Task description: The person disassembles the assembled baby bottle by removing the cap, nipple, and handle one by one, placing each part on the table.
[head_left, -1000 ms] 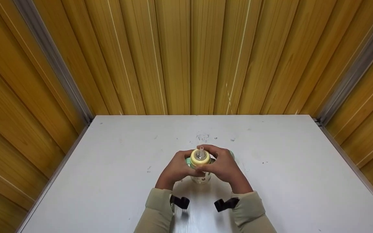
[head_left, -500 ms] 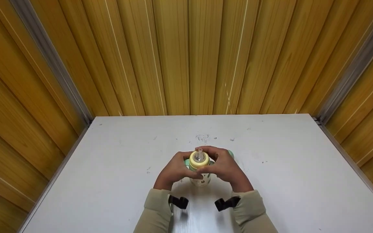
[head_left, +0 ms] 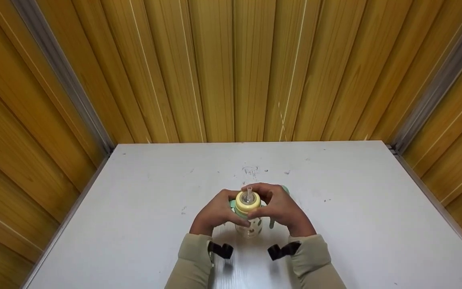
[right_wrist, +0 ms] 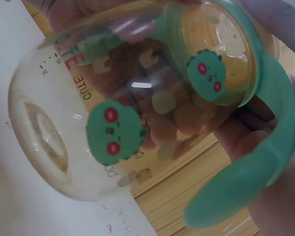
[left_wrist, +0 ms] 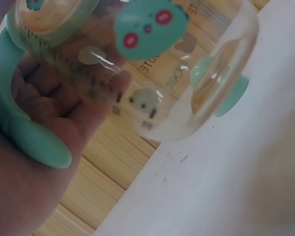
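Between both hands is a clear baby bottle (head_left: 250, 229) with a yellow collar (head_left: 248, 207), a clear spout (head_left: 249, 194) and green side handles. My left hand (head_left: 213, 210) grips the bottle's upper left side, thumb in front and fingers behind. My right hand (head_left: 282, 208) holds the yellow collar from the right, its thumb at the front. One green handle (left_wrist: 37, 140) lies against the left palm. The other handle (right_wrist: 236, 184) crosses in front of the right hand. Cartoon faces and lettering are printed on the see-through body, and its base shows in both wrist views.
A small green object (head_left: 285, 189) lies on the white table (head_left: 167, 172) behind the right hand, partly hidden. Wood-patterned panels (head_left: 215, 72) rise behind the table and on both sides. Dark marks dot the tabletop.
The bottle and both hands have come slightly nearer the person. The right hand's thumb has shifted on the collar, and a green handle now shows below that hand.
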Demonstrator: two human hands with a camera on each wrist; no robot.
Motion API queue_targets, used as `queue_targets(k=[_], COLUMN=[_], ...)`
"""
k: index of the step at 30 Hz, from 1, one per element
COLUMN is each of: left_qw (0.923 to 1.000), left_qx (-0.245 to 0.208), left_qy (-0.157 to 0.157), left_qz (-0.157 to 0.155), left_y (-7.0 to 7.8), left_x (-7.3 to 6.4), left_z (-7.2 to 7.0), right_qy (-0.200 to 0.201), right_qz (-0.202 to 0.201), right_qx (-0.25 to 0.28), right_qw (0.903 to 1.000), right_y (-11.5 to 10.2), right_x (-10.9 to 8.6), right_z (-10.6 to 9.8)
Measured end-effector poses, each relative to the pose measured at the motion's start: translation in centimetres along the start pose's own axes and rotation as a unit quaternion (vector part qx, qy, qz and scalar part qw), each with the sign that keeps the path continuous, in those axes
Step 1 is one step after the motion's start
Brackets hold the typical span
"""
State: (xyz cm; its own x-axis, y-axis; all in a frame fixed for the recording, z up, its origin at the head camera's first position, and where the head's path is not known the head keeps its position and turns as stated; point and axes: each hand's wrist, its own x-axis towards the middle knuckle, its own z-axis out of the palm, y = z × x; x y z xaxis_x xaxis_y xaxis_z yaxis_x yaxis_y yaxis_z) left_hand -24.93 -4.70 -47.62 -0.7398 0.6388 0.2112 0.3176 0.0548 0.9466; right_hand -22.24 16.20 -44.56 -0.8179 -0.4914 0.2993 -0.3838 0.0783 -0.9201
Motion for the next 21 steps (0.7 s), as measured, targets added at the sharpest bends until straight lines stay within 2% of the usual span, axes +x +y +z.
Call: queue_targets(k=[11,21], left_qw=[0.9996,0.9982], left_qx=[0.009,-0.018], left_qy=[-0.026,-0.056], left_qz=[0.009,0.012], left_y=[0.27,0.55], left_x=[-0.25,-0.27], left_z=[-0.28,-0.35], right_qy=[-0.044,-0.072], right_qz=[-0.051,-0.079], right_qx=[0.057,0.113], right_qw=[0.9961,0.9879], right_y=[0.23,0.64], right_x=[0.04,-0.07], right_z=[-0.24,-0.17])
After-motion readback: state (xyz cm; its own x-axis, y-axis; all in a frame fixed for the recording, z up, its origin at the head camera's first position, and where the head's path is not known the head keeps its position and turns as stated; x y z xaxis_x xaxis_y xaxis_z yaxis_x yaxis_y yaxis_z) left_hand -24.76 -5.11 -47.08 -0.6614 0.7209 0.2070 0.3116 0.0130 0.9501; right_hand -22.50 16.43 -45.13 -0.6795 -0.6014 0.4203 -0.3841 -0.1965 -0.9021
